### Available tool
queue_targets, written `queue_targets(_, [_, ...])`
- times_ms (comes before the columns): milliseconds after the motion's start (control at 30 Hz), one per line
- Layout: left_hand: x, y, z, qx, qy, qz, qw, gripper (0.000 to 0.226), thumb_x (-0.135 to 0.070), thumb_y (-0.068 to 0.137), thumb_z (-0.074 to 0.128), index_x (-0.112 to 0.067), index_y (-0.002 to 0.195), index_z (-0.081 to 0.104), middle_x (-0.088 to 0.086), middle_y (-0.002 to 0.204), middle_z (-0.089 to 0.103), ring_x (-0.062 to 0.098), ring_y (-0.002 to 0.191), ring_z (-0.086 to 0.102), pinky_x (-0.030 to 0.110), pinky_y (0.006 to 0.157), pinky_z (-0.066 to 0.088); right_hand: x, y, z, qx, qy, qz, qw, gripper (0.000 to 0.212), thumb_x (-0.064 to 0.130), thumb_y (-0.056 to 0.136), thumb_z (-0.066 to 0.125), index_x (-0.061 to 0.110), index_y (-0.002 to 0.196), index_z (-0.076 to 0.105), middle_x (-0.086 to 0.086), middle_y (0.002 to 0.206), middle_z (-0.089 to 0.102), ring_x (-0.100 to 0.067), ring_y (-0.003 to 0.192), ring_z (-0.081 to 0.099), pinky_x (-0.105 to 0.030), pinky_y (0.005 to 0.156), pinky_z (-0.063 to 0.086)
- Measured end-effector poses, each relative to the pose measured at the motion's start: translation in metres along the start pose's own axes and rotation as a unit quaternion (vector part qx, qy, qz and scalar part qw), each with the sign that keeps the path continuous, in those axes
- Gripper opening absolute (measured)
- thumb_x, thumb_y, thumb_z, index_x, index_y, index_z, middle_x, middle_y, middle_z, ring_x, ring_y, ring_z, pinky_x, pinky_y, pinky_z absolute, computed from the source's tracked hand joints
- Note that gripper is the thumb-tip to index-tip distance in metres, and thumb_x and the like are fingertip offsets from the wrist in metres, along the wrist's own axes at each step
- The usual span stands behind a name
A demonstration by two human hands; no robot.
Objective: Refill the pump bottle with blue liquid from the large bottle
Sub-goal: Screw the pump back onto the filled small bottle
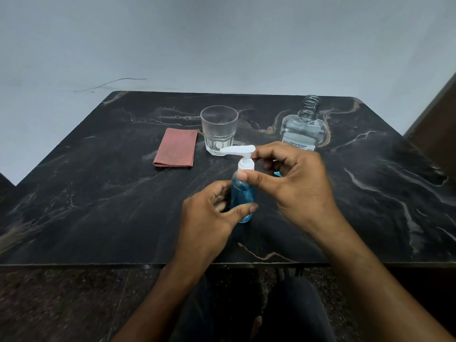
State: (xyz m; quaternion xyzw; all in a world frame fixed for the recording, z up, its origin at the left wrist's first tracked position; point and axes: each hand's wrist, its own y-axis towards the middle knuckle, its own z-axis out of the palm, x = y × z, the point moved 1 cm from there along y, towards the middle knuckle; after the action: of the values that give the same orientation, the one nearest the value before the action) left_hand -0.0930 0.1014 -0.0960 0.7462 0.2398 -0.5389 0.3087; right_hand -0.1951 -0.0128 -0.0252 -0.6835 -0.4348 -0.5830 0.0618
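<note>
A small clear pump bottle (243, 193) holding blue liquid stands upright in the middle of the dark marble table (98, 193). Its white pump head (240, 151) sits on top with the nozzle pointing left. My left hand (212, 213) wraps around the bottle's lower body. My right hand (291, 178) pinches the white pump collar between thumb and fingers. The large clear bottle (304, 127) stands uncapped at the back right and looks empty of blue liquid. A small blue item (277, 173) peeks out behind my right hand; what it is cannot be told.
An empty clear glass tumbler (219, 129) stands behind the pump bottle. A folded reddish cloth (176, 148) lies to its left. A pale wall rises behind the table. The table's front edge is close to my lap.
</note>
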Motion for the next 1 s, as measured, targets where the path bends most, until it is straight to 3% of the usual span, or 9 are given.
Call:
queue_targets(67, [-0.001,0.000,-0.001,-0.004,0.002,0.000,1.000,0.046,-0.026,0.070,0.091,-0.032,0.111,0.073,-0.018,0.105,0.078,-0.007,0.100,0.072,0.019,0.094,0.057,-0.001,-0.002,0.005,-0.046,-0.007,0.010,0.999,0.032,0.027,0.064,0.091,0.024,0.088,0.072,0.009,0.078,0.063,-0.005,0.071,0.055,-0.021,0.066,0.048])
queue_targets(133, [-0.001,0.000,-0.001,-0.008,-0.001,0.000,1.000,0.047,-0.026,0.069,0.092,-0.034,0.111,0.072,-0.019,0.104,0.077,-0.008,0.101,0.072,0.020,0.094,0.058,0.000,-0.003,0.010,-0.064,-0.031,0.004,0.997,0.034,0.030,0.063,0.092,0.026,0.088,0.069,0.011,0.078,0.061,-0.002,0.070,0.053,-0.016,0.065,0.045])
queue_targets(267, [-0.001,0.001,0.000,-0.007,-0.009,-0.004,1.000,0.047,-0.025,0.069,0.092,-0.035,0.111,0.072,-0.016,0.108,0.078,-0.003,0.104,0.072,0.027,0.095,0.059,0.003,-0.002,0.006,0.011,-0.008,0.011,1.000,0.041,0.026,0.071,0.088,0.025,0.108,0.070,0.003,0.094,0.062,-0.010,0.082,0.057,-0.021,0.069,0.046])
queue_targets(367, [0.000,0.001,0.000,-0.003,-0.003,-0.003,1.000,0.047,-0.026,0.069,0.091,-0.032,0.111,0.073,-0.016,0.107,0.078,-0.005,0.101,0.072,0.022,0.093,0.059,0.002,0.001,0.001,0.045,-0.014,-0.002,0.999,0.025,0.022,0.078,0.083,0.015,0.101,0.078,-0.006,0.101,0.066,-0.015,0.085,0.058,-0.023,0.070,0.044])
queue_targets(467, [-0.001,0.000,0.000,-0.002,0.013,0.001,1.000,0.050,-0.034,0.067,0.089,-0.032,0.113,0.072,-0.017,0.108,0.077,-0.007,0.102,0.071,0.021,0.093,0.058,0.001,0.001,0.003,-0.008,-0.060,-0.018,0.998,0.026,0.030,0.073,0.085,0.012,0.091,0.079,-0.002,0.092,0.070,-0.012,0.083,0.060,-0.021,0.070,0.045])
queue_targets(633, [0.002,0.001,-0.001,-0.011,0.005,-0.005,1.000,0.052,-0.026,0.071,0.091,-0.021,0.119,0.073,-0.011,0.112,0.078,0.000,0.105,0.073,0.030,0.095,0.060,0.001,-0.001,0.013,-0.085,-0.084,-0.016,0.993,0.030,0.036,0.064,0.089,0.013,0.079,0.078,0.005,0.074,0.064,-0.014,0.079,0.059,-0.024,0.070,0.045])
queue_targets(800, [0.002,0.000,0.000,-0.007,0.008,-0.004,1.000,0.050,-0.026,0.071,0.090,-0.023,0.118,0.073,-0.012,0.112,0.078,-0.003,0.104,0.072,0.025,0.094,0.059,0.007,0.005,-0.001,0.025,-0.044,-0.003,0.999,0.026,0.024,0.071,0.088,0.007,0.089,0.078,-0.011,0.089,0.067,-0.017,0.079,0.061,-0.022,0.067,0.047])
queue_targets(867, [0.000,0.000,0.000,-0.003,0.009,-0.003,1.000,0.050,-0.030,0.070,0.089,-0.025,0.117,0.073,-0.013,0.110,0.078,-0.005,0.103,0.072,0.020,0.093,0.058,0.008,0.006,-0.008,0.082,-0.045,-0.010,0.996,0.023,0.020,0.078,0.083,0.008,0.097,0.079,-0.016,0.095,0.065,-0.023,0.084,0.061,-0.028,0.071,0.049])
queue_targets(1000, [-0.001,0.000,0.001,0.001,0.012,-0.008,1.000,0.050,-0.030,0.070,0.089,-0.027,0.117,0.072,-0.014,0.110,0.077,-0.005,0.102,0.072,0.017,0.091,0.058,0.007,0.004,-0.006,0.085,-0.095,-0.047,0.991,0.023,0.023,0.083,0.077,0.008,0.100,0.079,-0.014,0.092,0.063,-0.024,0.085,0.060,-0.025,0.072,0.049])
